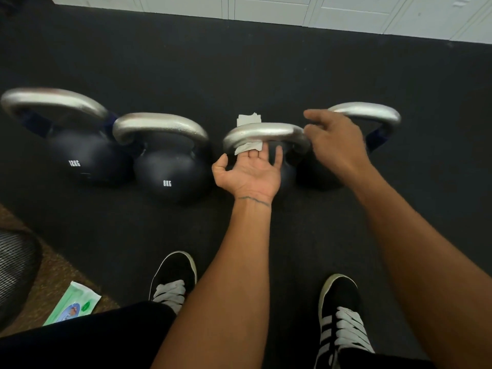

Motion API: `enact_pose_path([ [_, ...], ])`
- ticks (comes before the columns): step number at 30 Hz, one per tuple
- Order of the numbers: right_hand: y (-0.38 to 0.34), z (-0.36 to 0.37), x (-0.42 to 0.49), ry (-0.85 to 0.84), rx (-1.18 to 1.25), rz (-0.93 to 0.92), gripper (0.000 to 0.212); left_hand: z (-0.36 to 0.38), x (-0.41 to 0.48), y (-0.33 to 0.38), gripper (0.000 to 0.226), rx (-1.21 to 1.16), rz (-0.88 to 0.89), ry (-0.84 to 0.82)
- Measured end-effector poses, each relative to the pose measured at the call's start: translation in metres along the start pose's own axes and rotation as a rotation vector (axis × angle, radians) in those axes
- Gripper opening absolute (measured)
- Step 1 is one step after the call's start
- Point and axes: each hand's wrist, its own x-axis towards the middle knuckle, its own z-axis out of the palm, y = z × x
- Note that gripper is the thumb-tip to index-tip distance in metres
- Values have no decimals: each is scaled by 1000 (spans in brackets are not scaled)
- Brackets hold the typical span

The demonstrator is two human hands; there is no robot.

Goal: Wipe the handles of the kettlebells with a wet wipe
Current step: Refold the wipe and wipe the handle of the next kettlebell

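Several dark kettlebells with silver handles stand in a row on the black floor: a 12KG one (87, 158), an 8KG one (170, 174), a third mostly hidden by my left hand, and a fourth at the right (378, 137). A white wet wipe (249, 119) is draped over the third kettlebell's handle (266, 131), one end showing behind it and one below. My left hand (249, 173) is palm up under that handle, its fingers pressing the wipe against the bar. My right hand (335, 141) hovers over the handle's right end, fingers loosely spread, holding nothing.
A green pack of wet wipes (73, 303) lies on brown carpet at lower left, beside a black mesh object (16, 270). My two black shoes (173, 280) (340, 310) stand on the black mat. White lockers (292, 9) line the far edge.
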Motion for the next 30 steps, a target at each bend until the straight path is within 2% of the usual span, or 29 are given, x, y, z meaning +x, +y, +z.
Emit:
enact_pose_path([
  [2, 4, 0, 7, -149, -170, -61, 44, -1, -5, -3, 70, 32, 19, 29],
  [4, 6, 3, 8, -199, -236, -68, 46, -4, -13, -3, 71, 73, 34, 45],
  [9, -4, 8, -1, -164, -186, -48, 40, -3, -16, 1, 77, 80, 35, 46],
  [17, 12, 7, 4, -195, -319, -185, 38, -3, -26, -1, 79, 158, 92, 86],
  [25, 17, 12, 5, -186, -326, -198, 47, 27, -22, 15, 79, 513, 119, 190],
  [28, 18, 13, 5, -181, -318, -188, 49, 34, -15, 14, 78, 674, 202, 320],
  [30, 19, 13, 6, -177, -316, -193, 49, 34, -14, 10, 75, 815, 255, 339],
])
